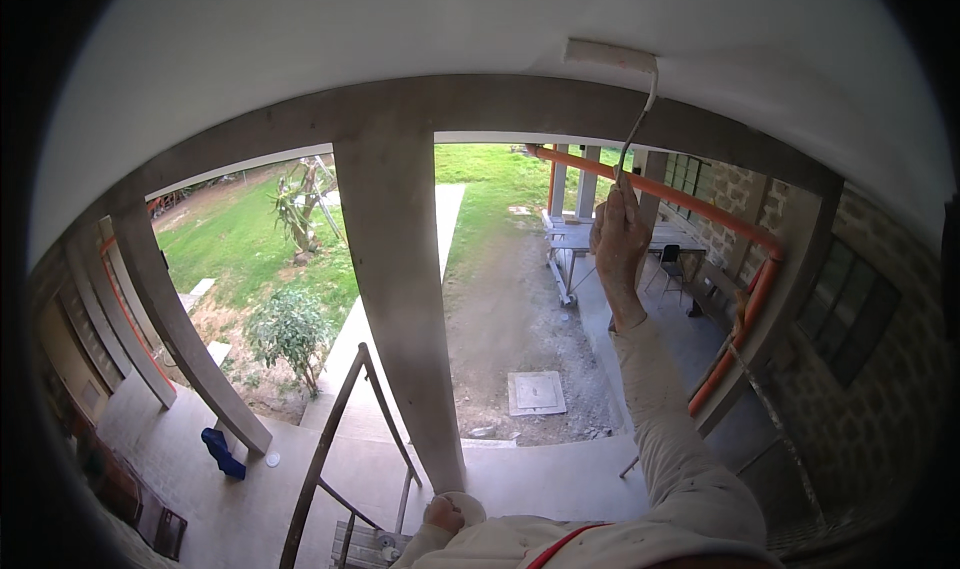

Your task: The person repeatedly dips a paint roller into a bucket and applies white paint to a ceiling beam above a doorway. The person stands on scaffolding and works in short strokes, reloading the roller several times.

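My right hand (622,234) is raised, its fingers closed around the handle of a paint roller (612,56). The roller's bent wire frame rises from the fist, and its pale sleeve is up against the white ceiling (400,39), just inside the grey beam. Low down, close to my body, my left hand (445,514) is closed at the side of a pale round container (470,507). What the container holds cannot be made out.
A grey pillar (395,269) and beam (300,117) stand ahead. Metal railing (325,449) rises at lower left. An orange pipe (690,204) and a rope-like line (785,439) run at right. Below are a floor, a dark blue object (222,454), a shrub (290,327) and a table (590,237).
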### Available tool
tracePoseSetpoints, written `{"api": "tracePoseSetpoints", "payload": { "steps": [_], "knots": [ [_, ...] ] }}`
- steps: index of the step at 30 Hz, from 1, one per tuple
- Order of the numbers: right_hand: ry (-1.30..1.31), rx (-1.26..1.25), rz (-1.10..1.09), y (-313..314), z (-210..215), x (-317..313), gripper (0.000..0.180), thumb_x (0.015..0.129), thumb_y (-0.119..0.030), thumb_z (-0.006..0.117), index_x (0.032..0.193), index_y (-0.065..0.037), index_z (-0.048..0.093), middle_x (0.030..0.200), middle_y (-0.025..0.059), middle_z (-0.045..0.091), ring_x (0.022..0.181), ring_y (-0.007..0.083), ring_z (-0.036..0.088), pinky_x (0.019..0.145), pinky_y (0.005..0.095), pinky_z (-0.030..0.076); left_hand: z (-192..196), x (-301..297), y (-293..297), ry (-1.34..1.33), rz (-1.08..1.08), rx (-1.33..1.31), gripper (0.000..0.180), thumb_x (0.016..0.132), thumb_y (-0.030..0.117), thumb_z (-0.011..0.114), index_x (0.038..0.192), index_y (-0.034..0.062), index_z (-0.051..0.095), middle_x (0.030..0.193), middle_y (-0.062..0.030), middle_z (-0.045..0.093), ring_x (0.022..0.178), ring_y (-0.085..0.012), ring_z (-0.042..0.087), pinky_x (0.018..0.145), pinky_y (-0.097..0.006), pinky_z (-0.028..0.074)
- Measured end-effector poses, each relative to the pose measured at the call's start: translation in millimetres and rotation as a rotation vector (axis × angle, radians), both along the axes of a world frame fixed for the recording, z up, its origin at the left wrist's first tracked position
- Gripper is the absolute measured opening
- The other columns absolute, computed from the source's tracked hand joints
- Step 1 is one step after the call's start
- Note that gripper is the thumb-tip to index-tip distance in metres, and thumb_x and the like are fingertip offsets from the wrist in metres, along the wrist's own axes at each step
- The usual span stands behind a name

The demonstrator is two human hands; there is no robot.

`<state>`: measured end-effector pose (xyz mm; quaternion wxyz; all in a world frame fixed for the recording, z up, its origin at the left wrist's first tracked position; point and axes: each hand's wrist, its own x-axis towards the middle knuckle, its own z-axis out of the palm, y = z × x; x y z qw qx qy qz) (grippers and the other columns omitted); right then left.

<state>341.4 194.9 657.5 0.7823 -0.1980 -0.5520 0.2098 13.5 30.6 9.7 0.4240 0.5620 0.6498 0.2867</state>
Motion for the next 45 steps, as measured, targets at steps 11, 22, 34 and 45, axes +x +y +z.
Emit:
{"api": "tracePoseSetpoints", "payload": {
  "steps": [11,22,34,45],
  "knots": [
    [-0.056,0.426,-0.113,-48.1,-2.0,-2.9,0.044,0.109,-0.008,0.048,0.153,-0.009,0.049,0.070,-0.0052,0.044,0.054,0.0028,0.035,0.044,0.0224,0.029,-11.8,-3.6,5.7,0.119,-0.257,0.195,0.024,0.069,0.009,0.067,0.090,-0.0033,0.064,0.076,-0.0147,0.067,0.070,-0.0304,0.067,0.064,-0.042,0.053],
    [-0.064,0.478,-0.138,-74.7,4.1,-6.9,0.043,0.109,-0.007,0.048,0.152,-0.005,0.049,0.077,-0.0047,0.048,0.056,0.0026,0.036,0.045,0.0229,0.029,-29.3,6.7,3.9,-0.031,0.000,0.065,0.024,0.072,0.011,0.069,0.091,-0.0041,0.065,0.080,-0.0205,0.068,0.076,-0.0378,0.069,0.069,-0.046,0.055],
    [-0.083,0.152,-0.240,31.6,-6.4,-8.3,0.043,0.111,-0.024,0.052,0.150,-0.005,0.052,0.064,-0.0090,0.033,0.053,-0.0013,0.030,0.044,0.0196,0.025,-55.9,-1.3,-2.9,-0.027,0.118,0.208,0.014,0.070,0.007,0.067,0.080,-0.0018,0.064,0.079,-0.0233,0.066,0.075,-0.0420,0.067,0.067,-0.049,0.053],
    [-0.173,-0.015,-0.321,123.8,-0.5,-5.8,0.045,0.111,-0.032,0.051,0.147,-0.005,0.056,0.062,-0.0075,0.038,0.051,0.0007,0.037,0.045,0.0220,0.032,-64.9,2.4,-27.3,-0.019,0.250,0.119,0.032,0.067,0.009,0.072,0.096,-0.0036,0.067,0.086,-0.0176,0.069,0.078,-0.0333,0.069,0.074,-0.043,0.056]
  ]
}}
